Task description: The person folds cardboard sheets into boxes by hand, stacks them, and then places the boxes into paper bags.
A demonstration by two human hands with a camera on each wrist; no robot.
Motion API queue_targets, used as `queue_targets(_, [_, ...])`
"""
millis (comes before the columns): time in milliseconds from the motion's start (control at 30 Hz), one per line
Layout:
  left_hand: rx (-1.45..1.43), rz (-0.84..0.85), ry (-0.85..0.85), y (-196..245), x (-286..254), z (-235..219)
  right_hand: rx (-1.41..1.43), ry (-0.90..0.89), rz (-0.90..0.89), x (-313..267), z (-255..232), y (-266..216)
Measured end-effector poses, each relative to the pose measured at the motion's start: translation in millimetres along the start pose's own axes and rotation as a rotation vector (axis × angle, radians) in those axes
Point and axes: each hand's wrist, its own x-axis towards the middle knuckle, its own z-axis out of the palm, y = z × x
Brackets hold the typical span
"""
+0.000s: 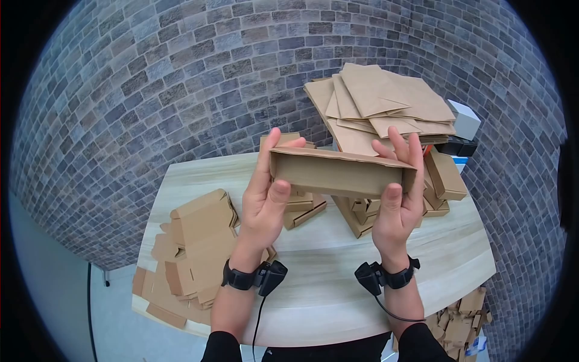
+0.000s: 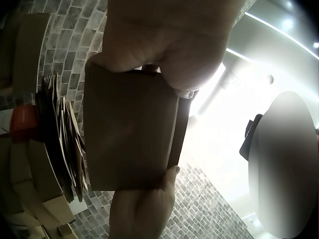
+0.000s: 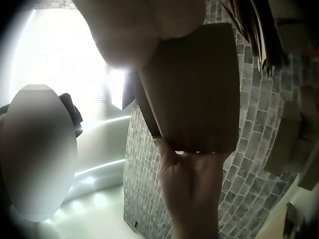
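Between my two hands a shallow brown cardboard box is raised above the table, its hollow side facing the head camera. The left hand grips its left end, thumb at the lower front corner and fingers along the end and behind. At the opposite end, the right hand holds it the same way, with some fingers spread above the top edge. In the left wrist view the box shows a broad plain face, with both hands at its ends. The right wrist view shows the box from the other side.
Flat unfolded cardboard pieces lie at the table's left. Folded boxes stand at the right and behind the hands. A stack of brown paper sheets or bags rises at the back right. More cardboard lies on the floor at lower right.
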Motion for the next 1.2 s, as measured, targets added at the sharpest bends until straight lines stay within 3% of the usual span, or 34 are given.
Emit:
queue_targets(367, [0.025, 0.012, -0.041, 3.0, -0.5, -6.4, 0.000, -0.085, -0.027, 6.6, -2.8, -7.7])
queue_targets(633, [0.010, -0.017, 0.044, 0.3, -0.4, -10.0, 0.084, -0.211, -0.019, 6.7, -12.7, -3.7])
queue_targets(933, [0.053, -0.029, -0.010, 6.5, 1.7, -11.2, 0.100, -0.151, -0.008, 8.5, -16.4, -0.1])
queue_targets(1200, [0.044, -0.074, 0.036, 7.1, -1.1, -19.6, 0.079, -0.211, 0.027, 6.5, -18.5, 4.3])
